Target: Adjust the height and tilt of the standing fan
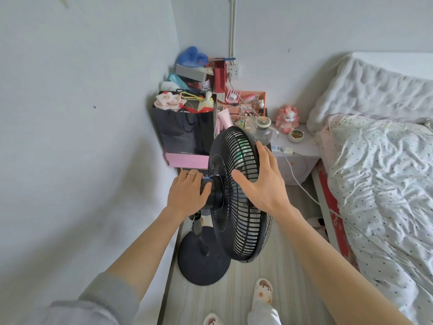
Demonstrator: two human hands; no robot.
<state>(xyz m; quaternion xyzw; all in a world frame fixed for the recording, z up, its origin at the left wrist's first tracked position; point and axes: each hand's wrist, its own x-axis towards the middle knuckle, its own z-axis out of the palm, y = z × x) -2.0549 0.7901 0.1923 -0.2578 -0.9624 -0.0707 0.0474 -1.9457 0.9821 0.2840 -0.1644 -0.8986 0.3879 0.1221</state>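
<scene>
The left hand (187, 195) is clenched around the black motor housing (212, 191) behind the standing fan's head, thumb over its top. The right hand (260, 177) lies spread, fingers apart, flat against the rim of the fan grille (239, 221), pressing rather than gripping. The fan stands on the floor between the wall and the bed (375, 172), on its round base (201, 263). The pole is mostly hidden behind the head.
</scene>
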